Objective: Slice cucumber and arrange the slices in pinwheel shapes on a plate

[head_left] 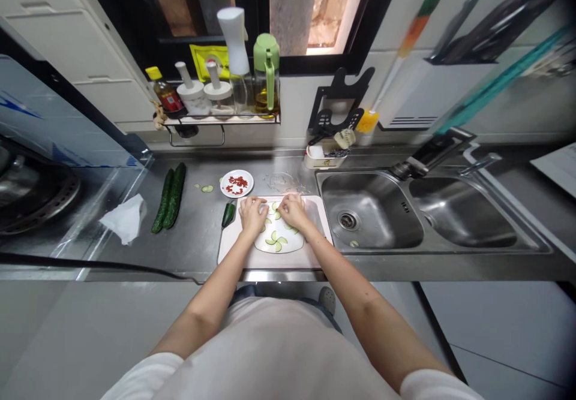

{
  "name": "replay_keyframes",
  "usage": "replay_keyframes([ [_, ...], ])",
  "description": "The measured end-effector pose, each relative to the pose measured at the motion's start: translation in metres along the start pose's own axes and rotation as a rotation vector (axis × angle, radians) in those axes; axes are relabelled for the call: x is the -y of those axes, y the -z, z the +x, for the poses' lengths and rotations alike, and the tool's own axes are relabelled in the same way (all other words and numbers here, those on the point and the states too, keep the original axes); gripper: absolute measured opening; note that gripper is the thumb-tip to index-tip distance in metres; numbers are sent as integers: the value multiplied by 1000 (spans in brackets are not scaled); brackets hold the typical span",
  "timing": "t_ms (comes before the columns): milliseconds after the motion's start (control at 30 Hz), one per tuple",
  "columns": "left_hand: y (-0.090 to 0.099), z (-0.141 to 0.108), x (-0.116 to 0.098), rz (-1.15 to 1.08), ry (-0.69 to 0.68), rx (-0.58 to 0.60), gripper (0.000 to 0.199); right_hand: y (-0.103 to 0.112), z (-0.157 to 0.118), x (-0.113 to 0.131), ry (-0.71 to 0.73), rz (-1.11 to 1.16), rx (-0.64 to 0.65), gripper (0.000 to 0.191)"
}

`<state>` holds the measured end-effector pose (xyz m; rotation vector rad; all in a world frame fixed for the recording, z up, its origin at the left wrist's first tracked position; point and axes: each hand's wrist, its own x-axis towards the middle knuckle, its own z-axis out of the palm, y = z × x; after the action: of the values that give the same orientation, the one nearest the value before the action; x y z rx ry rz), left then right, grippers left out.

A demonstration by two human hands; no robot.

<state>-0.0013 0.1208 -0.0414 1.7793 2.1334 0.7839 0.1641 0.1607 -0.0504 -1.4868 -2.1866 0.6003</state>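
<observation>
A white plate (288,243) lies on a pale cutting board (231,245). Thin green-edged cucumber slices (276,242) form a pinwheel near the plate's front edge, with more slices around it. My left hand (252,214) is over the plate's upper left, fingers bent and close together near a slice; what they hold, if anything, is too small to tell. My right hand (292,209) has its fingertips pinched at a cucumber slice at the plate's upper middle. A cut cucumber piece (228,214) rests at the board's left edge.
Behind the board is a small white dish (236,184) of red bits. Two whole cucumbers (173,197) and a crumpled white cloth (126,219) lie to the left. A double sink (371,208) is on the right. Bottles stand on a wall rack (225,120).
</observation>
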Motion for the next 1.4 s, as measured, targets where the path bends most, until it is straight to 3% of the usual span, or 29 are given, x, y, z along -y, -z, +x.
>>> replay_keyframes([
  [367, -24, 6, -7, 76, 52, 33, 35, -13, 1, -6, 42, -87, -12, 20],
  [867, -32, 7, -7, 115, 54, 74, 40, -17, 2, -6, 60, -110, -6, 21],
  [1400, -34, 8, -7, 141, 54, 77, 40, -15, 2, -2, 17, -142, -23, 8],
])
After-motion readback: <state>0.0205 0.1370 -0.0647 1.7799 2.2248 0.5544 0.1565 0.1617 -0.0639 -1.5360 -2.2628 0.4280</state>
